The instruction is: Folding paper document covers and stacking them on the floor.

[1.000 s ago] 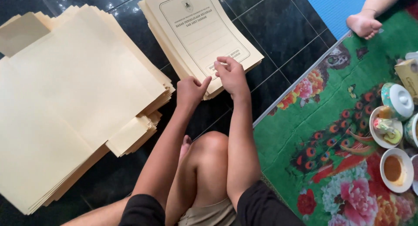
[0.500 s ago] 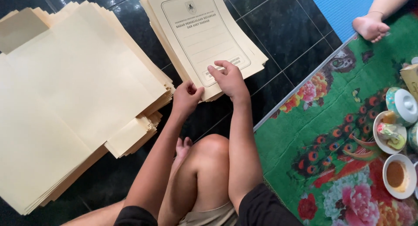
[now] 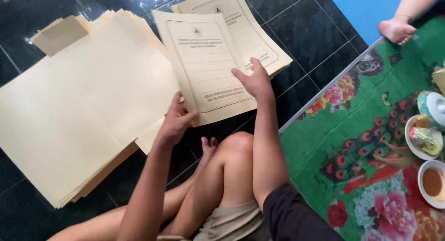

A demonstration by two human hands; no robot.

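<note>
Near the middle of the frame, both hands grip one printed folder (image 3: 204,64): the left hand (image 3: 175,122) pinches its lower edge, the right hand (image 3: 254,81) clamps its right side. It is lifted off the small printed stack (image 3: 259,37) at the top. I judge many are done already, because the plain pile (image 3: 79,111) at left is large.

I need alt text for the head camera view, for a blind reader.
Left hand and right hand lift a printed cream folder off its stack, beside a pile of blank folders on a dark tiled floor.
</note>
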